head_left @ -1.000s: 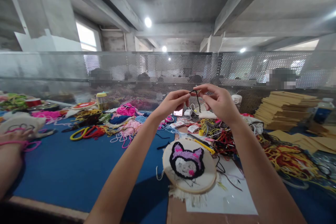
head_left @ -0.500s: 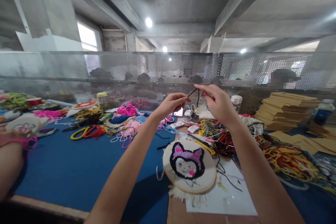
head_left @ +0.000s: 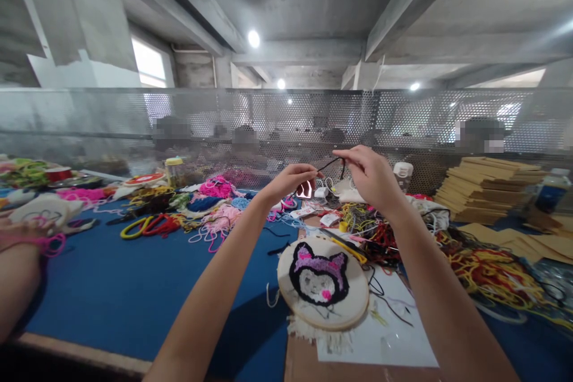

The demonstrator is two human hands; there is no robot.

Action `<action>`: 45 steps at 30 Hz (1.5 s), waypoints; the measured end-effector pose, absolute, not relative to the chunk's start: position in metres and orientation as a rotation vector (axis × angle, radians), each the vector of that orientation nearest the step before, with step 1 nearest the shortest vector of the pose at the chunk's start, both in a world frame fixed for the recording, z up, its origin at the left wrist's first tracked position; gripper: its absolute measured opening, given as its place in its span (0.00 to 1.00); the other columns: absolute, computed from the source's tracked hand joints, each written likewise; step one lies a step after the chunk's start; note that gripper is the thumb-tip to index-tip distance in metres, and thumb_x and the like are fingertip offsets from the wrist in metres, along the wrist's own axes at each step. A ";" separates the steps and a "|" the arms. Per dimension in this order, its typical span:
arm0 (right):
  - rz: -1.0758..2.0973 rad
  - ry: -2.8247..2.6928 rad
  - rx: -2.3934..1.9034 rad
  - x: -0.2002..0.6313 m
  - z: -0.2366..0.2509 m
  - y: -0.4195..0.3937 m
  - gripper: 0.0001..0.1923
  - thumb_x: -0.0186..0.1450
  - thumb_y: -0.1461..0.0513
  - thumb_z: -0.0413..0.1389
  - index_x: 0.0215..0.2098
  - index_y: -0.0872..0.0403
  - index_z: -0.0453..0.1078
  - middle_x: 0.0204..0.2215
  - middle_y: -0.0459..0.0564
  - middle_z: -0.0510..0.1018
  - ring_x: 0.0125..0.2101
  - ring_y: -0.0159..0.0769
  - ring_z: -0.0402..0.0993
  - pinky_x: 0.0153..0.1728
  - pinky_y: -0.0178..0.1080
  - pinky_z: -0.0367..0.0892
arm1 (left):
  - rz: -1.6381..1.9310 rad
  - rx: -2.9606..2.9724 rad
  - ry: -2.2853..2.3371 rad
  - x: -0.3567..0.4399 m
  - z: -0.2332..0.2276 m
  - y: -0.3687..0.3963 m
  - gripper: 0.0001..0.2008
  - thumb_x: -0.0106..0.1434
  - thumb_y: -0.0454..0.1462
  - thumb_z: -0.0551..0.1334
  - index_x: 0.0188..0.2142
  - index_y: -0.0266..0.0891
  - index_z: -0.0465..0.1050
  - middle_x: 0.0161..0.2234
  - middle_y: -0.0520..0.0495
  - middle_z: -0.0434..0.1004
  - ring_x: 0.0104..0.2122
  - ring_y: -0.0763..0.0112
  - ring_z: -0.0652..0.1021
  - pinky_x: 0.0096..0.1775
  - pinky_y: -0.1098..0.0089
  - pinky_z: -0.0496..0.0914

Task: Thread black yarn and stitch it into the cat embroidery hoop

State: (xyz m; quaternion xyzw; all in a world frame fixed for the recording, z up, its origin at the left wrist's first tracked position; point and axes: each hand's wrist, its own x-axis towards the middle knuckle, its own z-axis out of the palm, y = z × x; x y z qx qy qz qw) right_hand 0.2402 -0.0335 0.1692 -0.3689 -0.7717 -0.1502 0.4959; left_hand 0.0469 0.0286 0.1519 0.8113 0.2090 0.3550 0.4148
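The blue label on the bottle (head_left: pixel 553 191) was too blurry to read. A gray metal screen (head_left: pixel 286 108) full of holes stood behind the blue table (head_left: pixel 111 292). Black yarn (head_left: pixel 330 163) hung in the air between two hands. The left hand (head_left: pixel 295 182) pinched it; the right hand (head_left: pixel 369 178) held it too, fingers half bent. Below, between the arms, lay a hoop (head_left: pixel 360 301) with a sewn picture. Blue table spread left, down to its front edge; a yarn heap (head_left: pixel 492 274) sat right.
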 end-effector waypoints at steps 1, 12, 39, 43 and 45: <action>-0.352 -1.876 -0.905 0.240 0.169 -0.033 0.18 0.62 0.69 0.45 0.45 0.56 0.71 0.33 0.52 0.73 0.34 0.37 0.69 0.36 0.40 0.64 | 0.850 2.025 0.523 0.047 0.152 0.029 0.14 0.61 0.39 0.56 0.44 0.36 0.70 0.30 0.45 0.73 0.25 0.77 0.72 0.26 0.74 0.62; -0.241 -1.994 -0.836 0.231 0.164 -0.030 0.20 0.60 0.71 0.44 0.46 0.53 0.71 0.34 0.51 0.72 0.35 0.37 0.68 0.37 0.39 0.63 | 1.000 1.719 0.235 0.063 0.155 0.018 0.15 0.56 0.37 0.62 0.44 0.37 0.72 0.40 0.43 0.73 0.35 0.72 0.74 0.40 0.67 0.66; -0.174 -1.937 -0.940 0.226 0.164 -0.035 0.08 0.61 0.66 0.48 0.38 0.53 0.65 0.27 0.45 0.73 0.18 0.26 0.59 0.23 0.35 0.55 | 1.184 1.700 0.397 0.064 0.155 0.020 0.08 0.51 0.39 0.66 0.30 0.35 0.74 0.25 0.51 0.69 0.23 0.80 0.68 0.28 0.73 0.62; -0.168 -1.932 -0.941 0.227 0.163 -0.035 0.07 0.61 0.65 0.48 0.38 0.53 0.65 0.27 0.46 0.73 0.18 0.26 0.59 0.22 0.35 0.55 | 1.177 1.637 0.387 0.063 0.154 0.024 0.07 0.52 0.37 0.66 0.30 0.36 0.73 0.23 0.52 0.68 0.22 0.81 0.67 0.27 0.74 0.62; -0.160 -1.930 -0.932 0.227 0.163 -0.035 0.07 0.61 0.65 0.48 0.38 0.53 0.65 0.27 0.46 0.73 0.19 0.27 0.61 0.23 0.35 0.56 | 1.169 1.616 0.365 0.061 0.154 0.025 0.07 0.52 0.37 0.65 0.30 0.36 0.73 0.23 0.52 0.68 0.22 0.81 0.68 0.27 0.74 0.62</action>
